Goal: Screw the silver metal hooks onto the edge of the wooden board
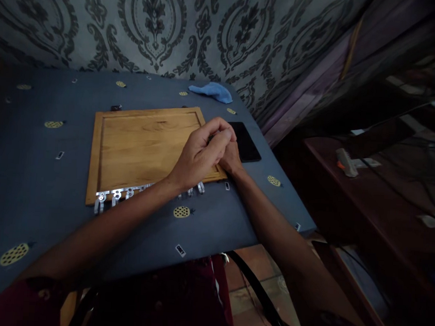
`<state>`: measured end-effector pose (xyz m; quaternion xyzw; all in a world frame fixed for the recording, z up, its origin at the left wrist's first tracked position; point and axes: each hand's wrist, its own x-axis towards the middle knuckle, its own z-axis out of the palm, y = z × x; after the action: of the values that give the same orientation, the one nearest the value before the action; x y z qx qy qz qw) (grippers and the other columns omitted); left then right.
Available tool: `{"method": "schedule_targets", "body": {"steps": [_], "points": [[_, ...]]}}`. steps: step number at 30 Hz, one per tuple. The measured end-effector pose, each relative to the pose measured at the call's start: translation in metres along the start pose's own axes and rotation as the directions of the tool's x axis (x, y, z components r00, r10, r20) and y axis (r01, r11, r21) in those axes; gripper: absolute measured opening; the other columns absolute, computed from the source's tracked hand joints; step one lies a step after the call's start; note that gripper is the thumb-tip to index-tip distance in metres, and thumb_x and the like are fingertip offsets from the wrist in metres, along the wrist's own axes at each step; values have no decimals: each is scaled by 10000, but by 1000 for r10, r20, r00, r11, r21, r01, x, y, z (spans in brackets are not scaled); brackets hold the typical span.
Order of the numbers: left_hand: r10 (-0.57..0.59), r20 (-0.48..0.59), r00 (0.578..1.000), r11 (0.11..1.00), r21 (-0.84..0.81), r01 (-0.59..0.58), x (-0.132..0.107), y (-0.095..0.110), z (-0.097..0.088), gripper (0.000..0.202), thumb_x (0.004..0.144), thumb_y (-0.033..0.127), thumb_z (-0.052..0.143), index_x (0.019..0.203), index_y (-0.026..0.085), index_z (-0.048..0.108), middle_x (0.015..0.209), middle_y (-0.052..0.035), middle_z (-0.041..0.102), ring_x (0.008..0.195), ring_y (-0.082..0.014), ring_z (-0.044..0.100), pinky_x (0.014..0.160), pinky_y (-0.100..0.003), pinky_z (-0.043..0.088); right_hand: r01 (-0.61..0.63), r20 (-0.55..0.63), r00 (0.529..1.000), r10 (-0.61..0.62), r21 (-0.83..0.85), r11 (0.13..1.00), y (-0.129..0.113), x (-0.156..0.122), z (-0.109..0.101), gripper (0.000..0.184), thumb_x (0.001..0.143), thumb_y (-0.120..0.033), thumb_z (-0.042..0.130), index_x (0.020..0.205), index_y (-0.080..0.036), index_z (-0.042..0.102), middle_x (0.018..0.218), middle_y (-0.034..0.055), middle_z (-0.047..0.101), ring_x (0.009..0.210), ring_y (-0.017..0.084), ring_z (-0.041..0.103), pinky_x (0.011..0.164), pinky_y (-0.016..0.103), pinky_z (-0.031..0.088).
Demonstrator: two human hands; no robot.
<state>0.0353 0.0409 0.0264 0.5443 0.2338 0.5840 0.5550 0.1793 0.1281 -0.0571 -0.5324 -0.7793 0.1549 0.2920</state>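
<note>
My left hand (203,152) hovers over the right edge of a wooden board (138,144), its fingers curled together in a pinch. Behind it, my right hand (231,159) is mostly hidden, with its fingers pressed against the left hand's. What the two hands pinch between them is too small and dark to make out. A metal rail with several hooks (128,193) lies along the board's near edge, partly under my left forearm. A black phone (246,141) lies flat just right of the hands.
A blue cloth (212,91) lies at the far edge of the blue patterned tablecloth (38,173). Patterned wallpaper rises behind the table. A dark wooden bench (365,200) with small items stands to the right.
</note>
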Motion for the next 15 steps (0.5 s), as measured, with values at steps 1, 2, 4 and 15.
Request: {"method": "schedule_targets", "body": {"steps": [1, 2, 4, 15], "points": [[-5, -1, 1000, 1000, 6, 5, 0, 0, 0, 194, 975, 220, 469, 790, 199, 522, 550, 85, 329, 457, -62, 292, 437, -190, 263, 1, 0, 1000, -1, 4, 1000, 0, 0, 0, 219, 904, -384, 553, 833, -177, 566, 882, 67, 617, 804, 167, 513, 735, 306, 398], [-6, 0, 1000, 1000, 8, 6, -1, -1, 1, 194, 976, 212, 466, 790, 200, 521, 557, 84, 329, 455, -62, 292, 436, -193, 258, 0, 1, 1000, 0, 8, 1000, -1, 0, 0, 213, 907, -378, 549, 829, -180, 556, 881, 65, 612, 807, 167, 510, 736, 307, 395], [1, 6, 1000, 1000, 2, -1, -1, -1, 1, 191, 974, 206, 465, 791, 201, 521, 567, 83, 327, 453, -64, 293, 435, -201, 251, -4, 5, 1000, 4, 11, 1000, -1, -1, -1, 202, 910, -367, 546, 824, -184, 541, 884, 64, 609, 809, 166, 506, 737, 308, 391], [32, 52, 998, 997, 62, -35, -3, -4, -1, 154, 963, 231, 456, 834, 196, 533, 619, 61, 389, 524, -77, 363, 491, -213, 304, -14, 3, 1000, 14, 2, 1000, -3, -4, -3, 137, 906, -303, 558, 824, -196, 534, 885, 55, 601, 851, 176, 550, 757, 316, 427]]}}
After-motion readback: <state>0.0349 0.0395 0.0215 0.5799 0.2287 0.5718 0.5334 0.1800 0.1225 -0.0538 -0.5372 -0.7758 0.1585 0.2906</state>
